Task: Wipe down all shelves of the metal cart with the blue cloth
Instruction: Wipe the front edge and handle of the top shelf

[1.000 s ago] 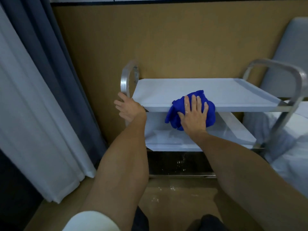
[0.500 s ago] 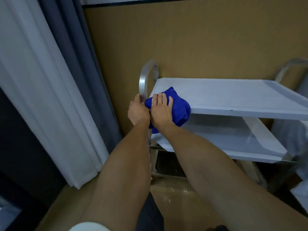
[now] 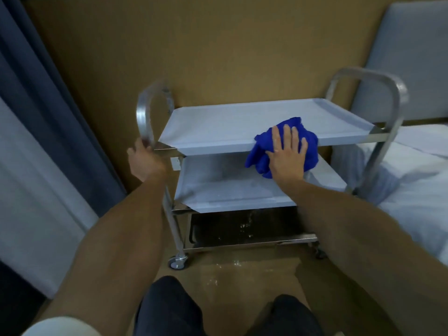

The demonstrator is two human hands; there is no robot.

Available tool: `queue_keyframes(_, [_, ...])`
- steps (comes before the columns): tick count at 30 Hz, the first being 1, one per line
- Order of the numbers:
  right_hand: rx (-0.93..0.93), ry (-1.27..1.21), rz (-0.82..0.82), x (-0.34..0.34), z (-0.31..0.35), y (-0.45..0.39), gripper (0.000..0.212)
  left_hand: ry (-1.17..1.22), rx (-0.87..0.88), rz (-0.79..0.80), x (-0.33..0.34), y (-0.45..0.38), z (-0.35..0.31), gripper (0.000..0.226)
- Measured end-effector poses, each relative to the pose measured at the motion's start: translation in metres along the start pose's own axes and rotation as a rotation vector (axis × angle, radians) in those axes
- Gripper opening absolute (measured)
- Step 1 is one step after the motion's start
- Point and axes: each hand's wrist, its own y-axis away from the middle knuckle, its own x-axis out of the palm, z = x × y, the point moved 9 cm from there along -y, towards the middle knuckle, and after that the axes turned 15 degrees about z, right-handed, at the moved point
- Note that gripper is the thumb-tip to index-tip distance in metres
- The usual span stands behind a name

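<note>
The right hand [image 3: 287,154], fingers spread flat, is pressing the blue cloth [image 3: 283,145] against the front edge of the cart's [image 3: 242,166] top shelf [image 3: 230,127], toward its right end. The left hand [image 3: 145,161] is gripping the cart's left handle [image 3: 146,117], fingers curled around it.

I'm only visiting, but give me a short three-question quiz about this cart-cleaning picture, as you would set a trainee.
1. True or false: the right hand presses the crumpled blue cloth flat against the top shelf's front edge.
2. What does the left hand grip? A) the grey curtain B) the curved metal cart handle C) a wheel
3. Fill in: the cart has ___ shelves.

Key: 1 true; 2 B; 3 three.
</note>
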Motion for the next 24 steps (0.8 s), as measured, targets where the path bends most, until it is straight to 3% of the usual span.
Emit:
queue_keyframes(4, [0.078, -0.010, 0.009, -0.004, -0.045, -0.006, 0.065, -0.139, 0.068, -0.141, 0.002, 0.021, -0.029, 0.047])
queue_keyframes(7, [0.143, -0.042, -0.019, 0.000, -0.026, -0.004, 0.068, -0.213, 0.222, -0.037, 0.028, 0.038, -0.065, 0.040])
queue_keyframes(11, [-0.017, 0.012, 0.032, -0.003, 0.040, -0.009, 0.069, -0.241, 0.360, 0.104, 0.069, 0.057, -0.109, 0.028])
queue_keyframes(15, [-0.161, -0.015, 0.008, -0.005, 0.080, -0.009, 0.066, -0.255, 0.358, 0.145, 0.104, 0.071, -0.143, 0.026])
queue_keyframes(19, [-0.170, -0.054, -0.053, -0.005, 0.022, -0.018, 0.065, -0.239, 0.356, 0.109, 0.131, 0.079, -0.179, 0.027])
queue_keyframes(24, [0.130, -0.253, -0.244, 0.001, -0.122, -0.025, 0.063, -0.262, 0.478, 0.070, 0.175, 0.093, -0.225, 0.038])
